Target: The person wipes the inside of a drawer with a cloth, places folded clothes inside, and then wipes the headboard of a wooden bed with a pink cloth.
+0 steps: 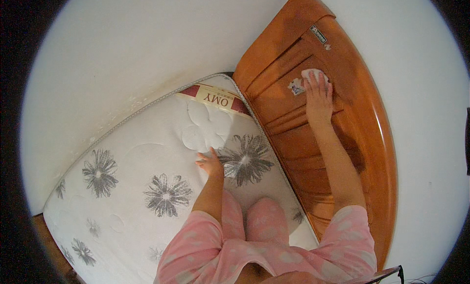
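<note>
Under the fingers of my right hand (318, 100), a crumpled white cloth (313, 74) is pressed against the orange-brown headboard (290, 137). A torn sticker remnant (296, 86) clings to the panel just left of the cloth. My left hand (210, 163) rests with fingers spread on the white quilted mattress (147, 151), beside a large grey printed flower (245, 160). It holds nothing. My knees are on the mattress, close to the headboard.
A cream and dark red label band (216, 98) bearing writing crosses the mattress corner. Higher on the headboard sits a small badge (318, 34) with a pale scuff below it. White walls (139, 37) border the bed; the left one has flaking patches near the mattress edge.
</note>
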Demonstrator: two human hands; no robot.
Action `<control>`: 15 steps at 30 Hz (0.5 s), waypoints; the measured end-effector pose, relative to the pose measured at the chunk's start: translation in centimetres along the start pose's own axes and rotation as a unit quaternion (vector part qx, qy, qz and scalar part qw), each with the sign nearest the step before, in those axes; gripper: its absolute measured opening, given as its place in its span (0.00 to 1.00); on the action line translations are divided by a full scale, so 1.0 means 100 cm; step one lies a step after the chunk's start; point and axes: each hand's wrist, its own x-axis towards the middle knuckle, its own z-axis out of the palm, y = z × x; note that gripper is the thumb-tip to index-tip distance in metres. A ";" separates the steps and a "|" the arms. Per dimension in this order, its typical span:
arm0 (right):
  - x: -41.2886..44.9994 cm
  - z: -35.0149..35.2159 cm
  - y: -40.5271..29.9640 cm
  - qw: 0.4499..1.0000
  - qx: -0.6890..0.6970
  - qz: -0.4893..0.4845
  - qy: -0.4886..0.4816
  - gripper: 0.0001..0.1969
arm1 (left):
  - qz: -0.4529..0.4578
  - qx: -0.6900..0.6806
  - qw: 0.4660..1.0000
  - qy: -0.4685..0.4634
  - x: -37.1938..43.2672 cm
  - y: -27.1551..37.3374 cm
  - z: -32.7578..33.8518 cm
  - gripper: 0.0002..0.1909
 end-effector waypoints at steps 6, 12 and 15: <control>-0.045 -0.016 0.001 0.999 -0.011 0.026 -0.042 0.27 | -0.035 0.021 0.999 0.019 0.001 -0.016 -0.002 0.49; -0.080 0.033 -0.049 0.995 0.075 -0.028 -0.067 0.26 | -0.002 -0.066 0.997 -0.043 -0.015 -0.010 -0.026 0.45; -0.098 0.087 -0.088 0.992 0.093 -0.059 -0.058 0.24 | 0.003 -0.003 0.998 -0.057 -0.015 -0.002 -0.033 0.45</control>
